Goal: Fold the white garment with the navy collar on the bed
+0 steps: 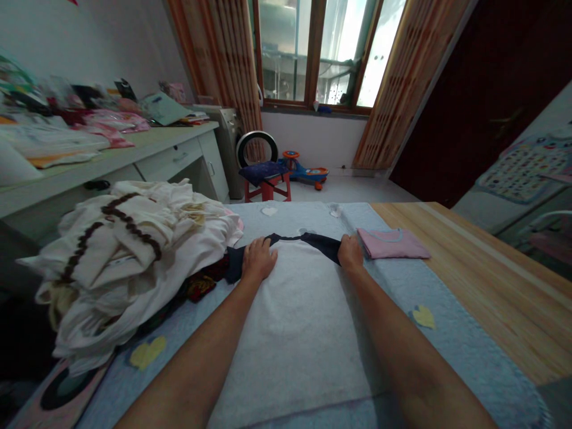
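A light grey T-shirt [299, 322] with a dark navy collar and sleeves lies spread out on a blue cloth [393, 310], its collar at the far end. My left hand [259, 259] is closed at the left shoulder, fingers curled over the dark sleeve; its fingertips are partly hidden. Wrapped round the right sleeve is my right hand [351, 253], which draws the dark fabric out taut to the side. Just beyond my right hand sits a folded pink garment [393, 244].
A heap of white clothes [147, 256] with brown trim rises at the left, darker fabric under it. Wooden tabletop [482, 268] shows on the right. Farther back stand a cluttered desk [165, 155], a red stool [268, 189] with a dark blue item, and a child's ride-on toy [308, 171].
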Action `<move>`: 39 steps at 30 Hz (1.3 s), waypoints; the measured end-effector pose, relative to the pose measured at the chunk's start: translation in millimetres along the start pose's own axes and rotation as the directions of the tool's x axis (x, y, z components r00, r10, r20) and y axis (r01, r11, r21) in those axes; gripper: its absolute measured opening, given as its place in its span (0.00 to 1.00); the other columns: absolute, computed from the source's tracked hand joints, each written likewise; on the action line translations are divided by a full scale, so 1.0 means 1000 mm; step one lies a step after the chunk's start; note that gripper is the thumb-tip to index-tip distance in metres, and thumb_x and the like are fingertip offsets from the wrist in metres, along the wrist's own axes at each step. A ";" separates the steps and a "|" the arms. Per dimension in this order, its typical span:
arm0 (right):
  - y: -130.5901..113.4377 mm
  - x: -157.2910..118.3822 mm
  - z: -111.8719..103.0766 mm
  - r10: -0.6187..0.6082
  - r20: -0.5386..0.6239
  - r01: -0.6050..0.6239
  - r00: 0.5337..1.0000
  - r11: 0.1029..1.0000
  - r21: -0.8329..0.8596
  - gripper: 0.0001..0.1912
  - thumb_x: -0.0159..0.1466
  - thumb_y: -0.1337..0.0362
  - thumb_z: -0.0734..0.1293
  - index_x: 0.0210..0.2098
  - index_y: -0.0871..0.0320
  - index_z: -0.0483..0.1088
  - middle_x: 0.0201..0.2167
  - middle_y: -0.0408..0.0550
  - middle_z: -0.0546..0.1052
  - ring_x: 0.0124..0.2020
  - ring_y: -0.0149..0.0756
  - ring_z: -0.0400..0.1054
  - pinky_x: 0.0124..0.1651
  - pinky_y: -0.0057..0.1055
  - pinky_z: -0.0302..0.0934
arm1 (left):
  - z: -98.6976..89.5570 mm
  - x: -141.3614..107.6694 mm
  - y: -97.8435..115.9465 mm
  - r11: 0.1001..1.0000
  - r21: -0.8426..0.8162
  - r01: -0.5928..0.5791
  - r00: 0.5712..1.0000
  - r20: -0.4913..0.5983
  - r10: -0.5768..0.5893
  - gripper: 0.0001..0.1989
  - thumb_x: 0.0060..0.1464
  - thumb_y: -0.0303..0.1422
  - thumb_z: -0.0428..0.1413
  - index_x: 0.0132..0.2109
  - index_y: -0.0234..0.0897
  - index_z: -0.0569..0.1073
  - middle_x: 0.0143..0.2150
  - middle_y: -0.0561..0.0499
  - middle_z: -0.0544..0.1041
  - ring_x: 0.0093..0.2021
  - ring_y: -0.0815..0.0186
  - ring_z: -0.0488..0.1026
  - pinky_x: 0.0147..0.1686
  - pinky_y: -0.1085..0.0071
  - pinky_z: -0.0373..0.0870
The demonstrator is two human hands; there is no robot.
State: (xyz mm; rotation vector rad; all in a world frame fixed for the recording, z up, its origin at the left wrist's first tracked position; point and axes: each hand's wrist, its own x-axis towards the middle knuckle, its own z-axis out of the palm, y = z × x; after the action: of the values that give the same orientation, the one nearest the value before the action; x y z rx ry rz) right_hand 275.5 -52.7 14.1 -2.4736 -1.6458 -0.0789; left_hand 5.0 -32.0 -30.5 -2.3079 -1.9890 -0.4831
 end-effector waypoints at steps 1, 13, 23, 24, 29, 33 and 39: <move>-0.001 -0.004 0.003 -0.006 -0.009 0.006 1.000 1.000 0.000 0.24 0.69 0.74 0.48 0.51 0.63 0.71 0.52 0.62 0.73 0.48 0.43 0.71 0.47 0.32 0.62 | 0.000 0.000 0.000 1.000 0.001 0.001 1.000 -0.001 -0.001 0.22 0.64 0.39 0.48 0.61 0.34 0.67 0.63 0.40 0.69 0.63 0.54 0.63 0.62 0.57 0.57; -0.001 -0.036 0.038 -0.207 0.074 0.204 0.976 0.978 0.044 0.27 0.71 0.66 0.51 0.67 0.71 0.56 0.69 0.61 0.58 0.70 0.46 0.50 0.68 0.38 0.44 | 0.001 0.001 -0.001 1.000 -0.003 0.016 1.000 0.019 -0.016 0.22 0.64 0.40 0.49 0.61 0.35 0.68 0.64 0.40 0.68 0.65 0.54 0.62 0.63 0.58 0.56; -0.017 -0.036 0.025 -0.243 -0.010 0.243 0.970 0.969 0.034 0.30 0.69 0.60 0.58 0.66 0.70 0.59 0.70 0.63 0.56 0.70 0.52 0.47 0.69 0.44 0.41 | 0.000 -0.001 0.001 0.992 0.016 0.122 0.992 -0.023 -0.121 0.20 0.64 0.41 0.48 0.58 0.37 0.70 0.62 0.40 0.70 0.63 0.52 0.63 0.61 0.53 0.57; -0.022 -0.037 0.026 -0.327 0.014 0.325 0.945 0.943 0.066 0.28 0.70 0.61 0.56 0.66 0.68 0.59 0.69 0.61 0.57 0.69 0.47 0.50 0.69 0.41 0.42 | -0.001 -0.002 0.002 0.991 0.018 0.131 0.991 -0.035 -0.130 0.20 0.63 0.41 0.48 0.57 0.37 0.70 0.62 0.39 0.71 0.63 0.52 0.63 0.60 0.53 0.57; -0.029 -0.037 0.036 -0.385 0.116 0.375 0.916 0.922 0.098 0.32 0.71 0.54 0.53 0.68 0.68 0.55 0.70 0.59 0.55 0.70 0.46 0.48 0.69 0.40 0.42 | -0.003 -0.004 0.003 0.983 -0.006 0.184 0.980 -0.075 -0.183 0.20 0.63 0.41 0.49 0.56 0.36 0.71 0.60 0.38 0.71 0.62 0.49 0.63 0.60 0.48 0.56; -0.021 -0.031 0.041 -0.256 0.121 0.251 0.959 0.967 0.054 0.36 0.71 0.49 0.52 0.69 0.69 0.53 0.71 0.59 0.53 0.71 0.47 0.45 0.70 0.43 0.39 | -0.005 0.001 -0.004 0.957 -0.103 0.270 0.959 -0.062 -0.277 0.18 0.64 0.38 0.46 0.53 0.37 0.73 0.58 0.40 0.74 0.61 0.52 0.65 0.61 0.50 0.56; -0.024 -0.031 0.037 -0.161 0.093 0.160 0.982 0.987 0.024 0.36 0.70 0.49 0.53 0.69 0.69 0.54 0.71 0.62 0.52 0.72 0.50 0.43 0.70 0.46 0.36 | -0.005 0.005 -0.013 0.925 -0.176 0.336 0.934 -0.067 -0.352 0.18 0.61 0.27 0.45 0.52 0.36 0.75 0.55 0.41 0.76 0.59 0.55 0.69 0.61 0.58 0.58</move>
State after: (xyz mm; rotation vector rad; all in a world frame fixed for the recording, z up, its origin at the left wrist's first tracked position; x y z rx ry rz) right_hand 239.4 -66.0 -23.9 -2.3619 -1.8749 0.0327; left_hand -7.7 -26.4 -26.4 -1.9670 -2.3968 -0.7904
